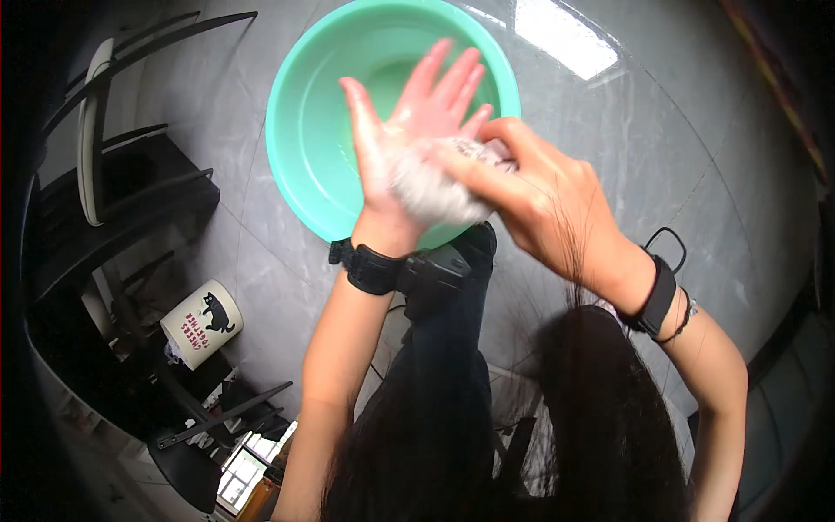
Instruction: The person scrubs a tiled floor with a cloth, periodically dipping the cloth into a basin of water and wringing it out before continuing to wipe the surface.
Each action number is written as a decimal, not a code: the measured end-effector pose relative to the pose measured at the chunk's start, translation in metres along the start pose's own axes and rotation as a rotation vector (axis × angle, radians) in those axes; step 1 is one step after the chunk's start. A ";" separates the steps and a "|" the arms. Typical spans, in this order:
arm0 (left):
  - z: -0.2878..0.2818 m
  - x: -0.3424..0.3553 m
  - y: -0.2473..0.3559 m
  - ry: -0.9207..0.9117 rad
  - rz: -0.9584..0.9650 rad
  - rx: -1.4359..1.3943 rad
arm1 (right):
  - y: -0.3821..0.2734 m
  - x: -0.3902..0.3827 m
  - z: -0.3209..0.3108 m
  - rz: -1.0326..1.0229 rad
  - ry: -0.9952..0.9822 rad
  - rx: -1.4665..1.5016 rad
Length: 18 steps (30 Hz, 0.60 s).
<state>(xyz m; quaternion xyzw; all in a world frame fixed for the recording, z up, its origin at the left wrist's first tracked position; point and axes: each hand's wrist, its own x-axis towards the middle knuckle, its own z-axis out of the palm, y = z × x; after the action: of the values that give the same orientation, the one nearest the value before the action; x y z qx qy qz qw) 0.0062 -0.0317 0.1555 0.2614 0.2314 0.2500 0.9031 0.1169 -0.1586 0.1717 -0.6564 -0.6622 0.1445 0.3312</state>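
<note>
We look down on a round green basin (300,139) that stands on a grey, glossy tiled floor (626,148), with both hands raised above its near right part. Our left hand (409,130) is spread flat, palm turned up and to the right, fingers straight and a little fanned, thumb pointing to the far left; it closes on nothing, but its palm backs a wet white bundle of cloth (435,191). Our right hand (522,196) comes in from the right and curls over that bundle, fingers bent around its top and pressing it against the left palm, so the cloth sits squeezed between the two hands, above the basin's near rim. Both hands look wet and shiny.

The basin's inside is pale and we cannot tell how much water it holds. A black band (372,268) wraps the left wrist, and a black band (657,297) with a thin bracelet beside it wraps the right wrist. Long dark hair (600,418) hangs down in the near part of the view, between and below the forearms.

To the near left of the basin stands a cream cylindrical bin (202,324) with a black cat drawing on its side. Farther left are dark chair frames (130,200), and a bright window reflection (565,39) lies on the floor at the far right.
</note>
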 end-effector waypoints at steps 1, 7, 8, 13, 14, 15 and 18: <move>-0.002 -0.002 0.004 0.000 -0.003 0.004 | 0.006 -0.001 0.001 0.002 0.004 0.002; -0.016 -0.016 0.027 0.092 0.126 0.026 | 0.051 -0.007 -0.023 0.129 0.129 0.109; -0.021 -0.018 0.028 0.118 0.146 0.109 | 0.058 -0.011 -0.027 0.244 0.150 0.243; -0.052 -0.022 0.037 0.184 0.201 0.248 | 0.103 -0.033 -0.024 0.416 0.264 0.468; -0.061 -0.022 0.041 0.247 0.261 0.595 | 0.116 -0.041 -0.022 0.532 0.227 0.480; -0.070 -0.024 0.049 0.315 0.323 0.954 | 0.124 -0.044 -0.017 0.639 0.188 0.503; -0.101 -0.032 0.051 0.449 0.495 2.138 | 0.130 -0.059 -0.001 0.656 0.144 0.469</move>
<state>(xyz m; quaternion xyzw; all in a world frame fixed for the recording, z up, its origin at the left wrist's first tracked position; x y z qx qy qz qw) -0.0911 0.0237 0.1183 0.8907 0.4266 0.1367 0.0773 0.2129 -0.2035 0.0765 -0.7480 -0.3420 0.3433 0.4535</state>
